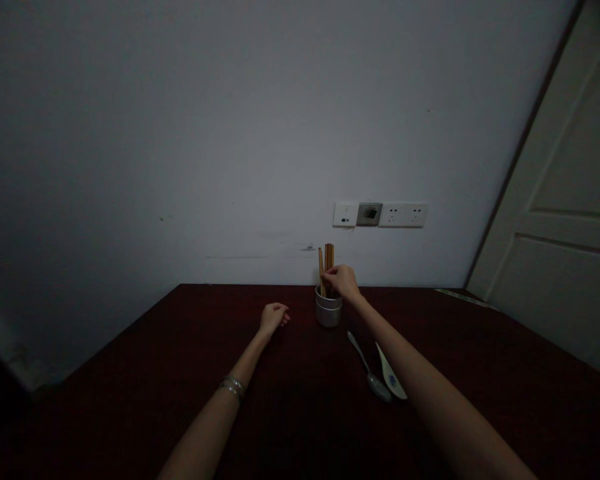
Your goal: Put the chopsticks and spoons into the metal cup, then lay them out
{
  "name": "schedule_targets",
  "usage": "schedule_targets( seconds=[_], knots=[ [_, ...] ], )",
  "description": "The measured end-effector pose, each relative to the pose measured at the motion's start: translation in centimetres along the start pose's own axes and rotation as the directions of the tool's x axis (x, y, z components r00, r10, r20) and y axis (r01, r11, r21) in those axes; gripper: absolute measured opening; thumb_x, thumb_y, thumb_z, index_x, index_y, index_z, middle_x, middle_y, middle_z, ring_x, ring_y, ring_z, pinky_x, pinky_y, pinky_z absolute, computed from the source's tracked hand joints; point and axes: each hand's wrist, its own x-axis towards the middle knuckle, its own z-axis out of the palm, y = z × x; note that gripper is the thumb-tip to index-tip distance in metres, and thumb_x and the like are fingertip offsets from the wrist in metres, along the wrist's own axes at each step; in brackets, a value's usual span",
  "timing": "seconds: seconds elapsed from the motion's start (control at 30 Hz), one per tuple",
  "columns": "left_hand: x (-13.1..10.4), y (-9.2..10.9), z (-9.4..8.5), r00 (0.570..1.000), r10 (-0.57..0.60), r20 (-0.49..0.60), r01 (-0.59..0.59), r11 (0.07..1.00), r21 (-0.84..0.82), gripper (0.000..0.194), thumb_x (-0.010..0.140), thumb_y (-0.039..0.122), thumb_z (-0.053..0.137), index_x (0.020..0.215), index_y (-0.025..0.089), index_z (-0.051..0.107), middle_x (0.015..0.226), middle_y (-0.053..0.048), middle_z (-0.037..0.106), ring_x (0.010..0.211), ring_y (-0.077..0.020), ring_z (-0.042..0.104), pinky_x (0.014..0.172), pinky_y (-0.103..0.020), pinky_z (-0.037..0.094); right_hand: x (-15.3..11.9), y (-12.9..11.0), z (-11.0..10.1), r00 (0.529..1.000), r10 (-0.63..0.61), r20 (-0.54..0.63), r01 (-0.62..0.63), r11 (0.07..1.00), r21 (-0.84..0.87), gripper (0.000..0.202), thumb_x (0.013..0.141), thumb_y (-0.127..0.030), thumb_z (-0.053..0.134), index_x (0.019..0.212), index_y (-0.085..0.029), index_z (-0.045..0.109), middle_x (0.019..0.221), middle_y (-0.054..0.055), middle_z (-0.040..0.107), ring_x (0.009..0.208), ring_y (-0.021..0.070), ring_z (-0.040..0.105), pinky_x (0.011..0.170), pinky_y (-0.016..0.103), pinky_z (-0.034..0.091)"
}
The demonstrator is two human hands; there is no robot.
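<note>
A silver metal holder (pixel 329 312) stands upright on the table, with several wooden chopsticks (pixel 329 255) rising out of it. My right hand (pixel 343 279) reaches over its rim, thumb and fingers pinched on a chopstick (pixel 321 261) at the left of the bunch. The lower ends are hidden inside the holder. My left hand (pixel 274 316) rests on the table to the left of the holder, its fingers loosely curled in with nothing visible in them. A metal spoon (pixel 375 381) lies in front of the holder. Beside it is a white spoon with a blue pattern (pixel 391 375), partly covered by my right forearm.
The dark red table (pixel 290 413) meets a pale wall (pixel 230 167) just behind the holder. Sockets and switches (pixel 380 215) are set in the wall above. To the right stands a panelled door (pixel 560 200). The light is dim.
</note>
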Motion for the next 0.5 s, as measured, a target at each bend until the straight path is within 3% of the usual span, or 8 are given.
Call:
schedule_targets(
  seconds=[0.27,0.4,0.5],
  knots=[
    [-0.4,0.3,0.0,1.000,0.016,0.000,-0.016,1.000,0.004,0.015,0.076,0.015,0.043,0.075,0.011,0.057,0.052,0.000,0.057,0.041,-0.0072,0.050,0.040,-0.016,0.037,-1.4,0.6,-4.2,0.998,-0.060,-0.027,0.061,0.996,0.058,0.025,0.069,-0.036,0.058,0.065,-0.013,0.068,0.060,0.006,0.067,0.048,0.0122,0.059,0.044,0.019,0.039],
    [-0.8,0.7,0.0,1.000,0.017,-0.010,-0.016,1.000,0.021,0.015,0.076,0.014,0.043,0.075,0.011,0.057,0.051,0.000,0.057,0.041,-0.0071,0.050,0.040,-0.016,0.037,-3.1,2.5,-6.6,0.997,-0.057,-0.046,0.060,0.997,0.055,0.028,0.069,-0.038,0.058,0.064,-0.013,0.067,0.054,0.005,0.065,0.047,0.0131,0.057,0.044,0.020,0.037],
    [-0.9,0.8,0.0,1.000,0.020,-0.016,-0.019,0.999,0.037,0.014,0.076,0.015,0.043,0.074,0.011,0.057,0.051,0.000,0.057,0.042,-0.0072,0.050,0.041,-0.016,0.037,-4.8,4.5,-8.2,0.999,0.018,-0.028,-0.013,0.986,0.164,0.028,0.068,-0.039,0.058,0.065,-0.012,0.066,0.056,0.006,0.065,0.046,0.0130,0.056,0.043,0.021,0.038]
  ],
)
